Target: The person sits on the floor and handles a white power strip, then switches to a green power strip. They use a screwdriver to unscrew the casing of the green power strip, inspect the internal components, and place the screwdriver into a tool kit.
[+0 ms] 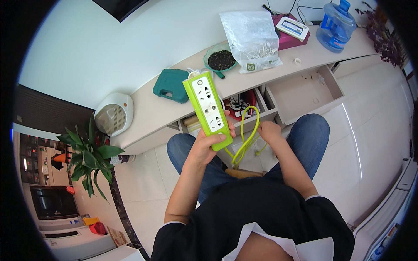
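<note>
Black shirt below, then the left hand wrapped round the lower end of the green power strip, rigid, light, easy there. Right hand pinches its limp yellow-green cord, looping between the hands.

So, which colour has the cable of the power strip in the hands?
Yellow-green, like the strip's body; the cable loops between the left hand and right hand, clearest in the head view.
</note>
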### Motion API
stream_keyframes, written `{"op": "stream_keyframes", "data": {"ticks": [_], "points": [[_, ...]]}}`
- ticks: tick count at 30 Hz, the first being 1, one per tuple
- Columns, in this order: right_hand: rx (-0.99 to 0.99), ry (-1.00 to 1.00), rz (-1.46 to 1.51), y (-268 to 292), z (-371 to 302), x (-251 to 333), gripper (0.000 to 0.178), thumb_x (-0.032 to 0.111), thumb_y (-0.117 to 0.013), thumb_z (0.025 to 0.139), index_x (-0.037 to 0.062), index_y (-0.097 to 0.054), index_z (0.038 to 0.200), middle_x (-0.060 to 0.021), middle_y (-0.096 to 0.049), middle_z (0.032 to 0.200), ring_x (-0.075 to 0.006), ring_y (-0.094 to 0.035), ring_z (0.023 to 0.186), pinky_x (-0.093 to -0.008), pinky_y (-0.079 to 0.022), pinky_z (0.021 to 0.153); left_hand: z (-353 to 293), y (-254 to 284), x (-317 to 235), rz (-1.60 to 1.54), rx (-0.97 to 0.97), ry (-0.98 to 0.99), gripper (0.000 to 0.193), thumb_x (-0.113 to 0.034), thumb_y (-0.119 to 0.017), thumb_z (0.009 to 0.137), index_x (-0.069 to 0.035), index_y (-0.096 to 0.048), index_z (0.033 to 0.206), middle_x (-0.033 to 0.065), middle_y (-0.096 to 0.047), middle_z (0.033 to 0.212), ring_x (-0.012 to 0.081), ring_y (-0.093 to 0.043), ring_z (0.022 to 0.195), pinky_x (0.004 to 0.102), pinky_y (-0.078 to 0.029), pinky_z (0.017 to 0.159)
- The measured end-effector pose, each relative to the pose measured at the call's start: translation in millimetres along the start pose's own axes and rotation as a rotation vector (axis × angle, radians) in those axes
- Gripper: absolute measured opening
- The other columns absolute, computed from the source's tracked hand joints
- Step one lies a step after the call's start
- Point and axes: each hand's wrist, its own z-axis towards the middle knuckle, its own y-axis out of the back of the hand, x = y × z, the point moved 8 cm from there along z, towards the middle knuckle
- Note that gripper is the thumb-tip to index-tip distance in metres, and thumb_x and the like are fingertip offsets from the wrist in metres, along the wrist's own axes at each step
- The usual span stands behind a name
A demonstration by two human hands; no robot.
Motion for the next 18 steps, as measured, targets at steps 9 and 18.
{"op": "stream_keyframes", "data": {"ticks": [9, 18], "points": [[-0.529, 0.537, 0.895, 182, -113, 95, 0.010, 0.005, -0.059, 0.082, 0.0025, -0.059, 0.092, -0.0067, -0.059, 0.085, -0.0143, -0.060, 0.074, -0.0247, -0.046, 0.060, 9, -1, 12, -0.094, 0.025, 0.026, 0.067, -0.006, -0.061, 0.061, -0.002, -0.039, 0.124, 0.0111, -0.054, 0.094, 0.0227, -0.055, 0.087, 0.0360, -0.045, 0.082], [-0.476, 0.680, 1.032, 195, -127, 120, 0.009, 0.002, -0.062, 0.081, 0.0010, -0.061, 0.090, -0.0053, -0.059, 0.085, -0.0117, -0.057, 0.073, -0.0227, -0.046, 0.059, 4, -4, 17, 0.088, -0.056, 0.053, 0.052, -0.003, -0.059, 0.066, -0.003, -0.050, 0.117, 0.0074, -0.058, 0.100, 0.0184, -0.056, 0.093, 0.0327, -0.044, 0.087]]}}
